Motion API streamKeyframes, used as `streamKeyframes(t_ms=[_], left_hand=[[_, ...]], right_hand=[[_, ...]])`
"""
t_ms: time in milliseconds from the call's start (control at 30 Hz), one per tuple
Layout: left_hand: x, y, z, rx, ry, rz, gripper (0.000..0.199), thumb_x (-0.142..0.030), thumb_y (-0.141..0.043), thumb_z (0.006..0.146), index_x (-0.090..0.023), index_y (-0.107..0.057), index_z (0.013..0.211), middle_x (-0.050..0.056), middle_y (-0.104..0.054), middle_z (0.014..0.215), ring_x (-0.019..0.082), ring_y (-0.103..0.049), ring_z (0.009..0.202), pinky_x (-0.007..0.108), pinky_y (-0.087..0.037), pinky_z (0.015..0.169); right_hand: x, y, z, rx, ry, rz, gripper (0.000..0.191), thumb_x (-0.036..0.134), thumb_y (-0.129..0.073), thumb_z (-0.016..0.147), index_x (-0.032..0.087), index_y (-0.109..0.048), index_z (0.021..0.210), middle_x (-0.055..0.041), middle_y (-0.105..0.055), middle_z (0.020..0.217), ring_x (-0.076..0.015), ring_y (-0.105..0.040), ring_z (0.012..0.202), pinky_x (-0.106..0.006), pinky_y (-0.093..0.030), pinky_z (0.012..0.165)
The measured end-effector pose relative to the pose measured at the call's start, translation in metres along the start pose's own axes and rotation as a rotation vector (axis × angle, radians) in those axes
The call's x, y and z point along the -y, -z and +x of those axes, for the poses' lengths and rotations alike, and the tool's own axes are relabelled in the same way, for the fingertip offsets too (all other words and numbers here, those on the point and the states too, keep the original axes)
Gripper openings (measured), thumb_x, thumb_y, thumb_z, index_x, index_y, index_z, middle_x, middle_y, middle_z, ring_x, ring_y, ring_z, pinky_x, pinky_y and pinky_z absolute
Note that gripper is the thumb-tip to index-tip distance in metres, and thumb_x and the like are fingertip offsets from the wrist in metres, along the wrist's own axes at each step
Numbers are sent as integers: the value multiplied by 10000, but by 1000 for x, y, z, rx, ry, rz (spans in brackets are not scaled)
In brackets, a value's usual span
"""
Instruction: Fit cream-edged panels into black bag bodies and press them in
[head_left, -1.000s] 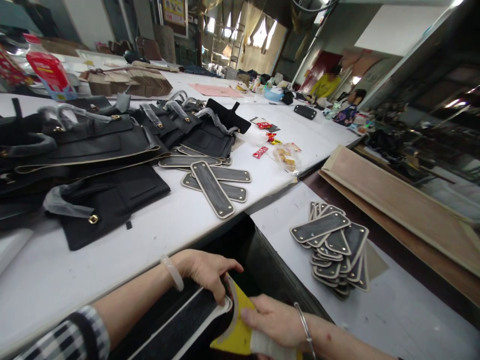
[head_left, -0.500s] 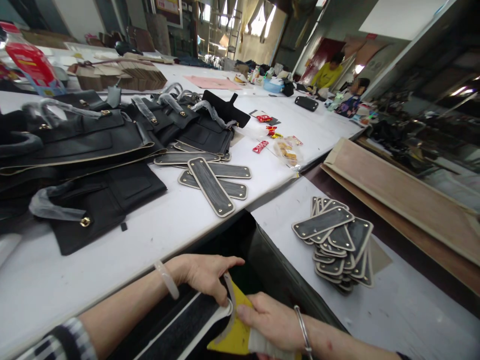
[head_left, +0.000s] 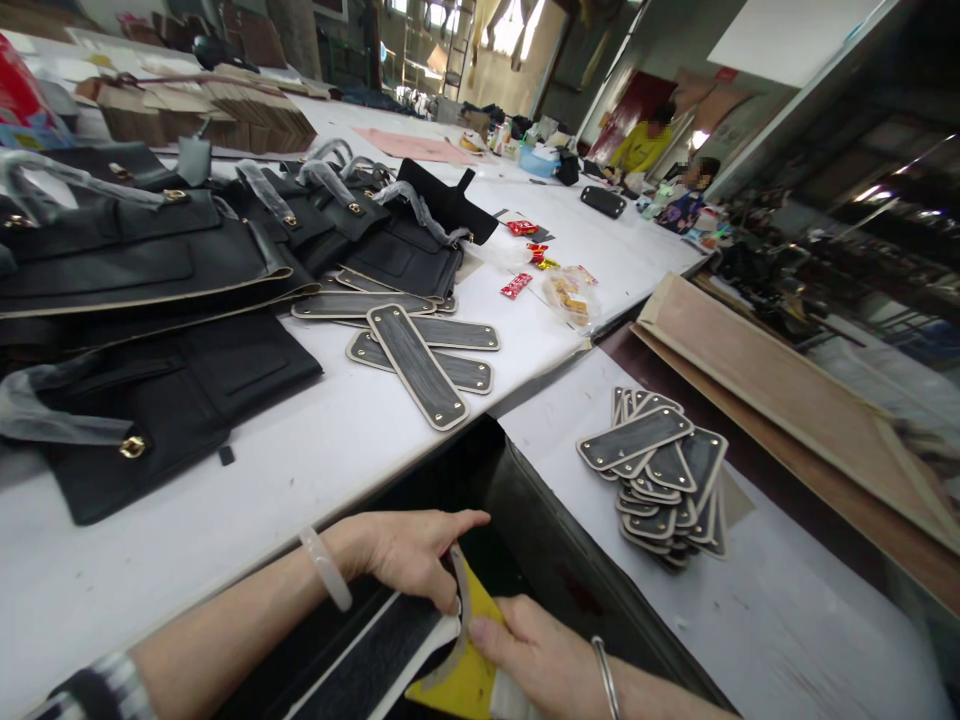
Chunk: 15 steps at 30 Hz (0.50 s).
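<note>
At the lower middle, my left hand (head_left: pixel 416 555) grips the end of a black piece with a white edge (head_left: pixel 375 650), its forefinger stretched out to the right. My right hand (head_left: pixel 536 650) is closed on a yellow sheet (head_left: pixel 461 675), thumb on top. The sheet's grey edge lies against the black piece, close to my left fingertips. Both are held over the dark gap between the tables. What lies under the sheet is partly hidden by my right hand.
Black bags (head_left: pixel 187 400) with wrapped handles cover the left table. Several black strips with pale borders (head_left: pixel 420 365) lie beside them. A pile of similar strips (head_left: pixel 637 440) rests on the right table. Snack packets (head_left: pixel 517 285) lie farther back. Two people are in the distance.
The view has shifted slightly, so the bags sit farther left. My hands keep nearly the same hold, and the yellow sheet has moved slightly left against the black piece.
</note>
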<state>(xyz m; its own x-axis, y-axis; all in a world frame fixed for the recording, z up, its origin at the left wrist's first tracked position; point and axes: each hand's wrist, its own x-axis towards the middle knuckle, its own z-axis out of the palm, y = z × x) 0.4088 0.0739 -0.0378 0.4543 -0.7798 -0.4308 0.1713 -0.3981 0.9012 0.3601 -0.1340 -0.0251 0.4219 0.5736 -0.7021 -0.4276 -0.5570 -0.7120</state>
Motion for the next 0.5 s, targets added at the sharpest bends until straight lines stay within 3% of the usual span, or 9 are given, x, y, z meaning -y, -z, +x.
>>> streamKeyframes(t_ms=[167,333,500], left_hand=[[6,-1,3,15,-9,-79,1098,-140,-672,583,-164,-85,1511,26,-729,1036,204,-673,885,242,-524,738],[10,-4,5,-14,-12,-97,1108,-127,-656,556,-134,-91,1509,56,-710,1071,217,-660,888,242,-513,700],[7,-6,2,-55,-10,-290,1116,-68,-589,500,-137,-100,1500,73,-685,1088,168,-614,767,209,-444,558]], right_hand=[[0,-4,1,-23,-21,3,688,757,-463,786,120,-666,951,-78,-636,840,-129,-536,687,-193,-422,597],[0,-9,2,-46,58,-14,698,767,-431,795,117,-663,900,-62,-609,782,-147,-541,710,-240,-454,703],[4,-21,8,-34,35,64,761,818,-437,742,106,-657,897,-66,-587,773,-120,-524,646,-201,-429,580]])
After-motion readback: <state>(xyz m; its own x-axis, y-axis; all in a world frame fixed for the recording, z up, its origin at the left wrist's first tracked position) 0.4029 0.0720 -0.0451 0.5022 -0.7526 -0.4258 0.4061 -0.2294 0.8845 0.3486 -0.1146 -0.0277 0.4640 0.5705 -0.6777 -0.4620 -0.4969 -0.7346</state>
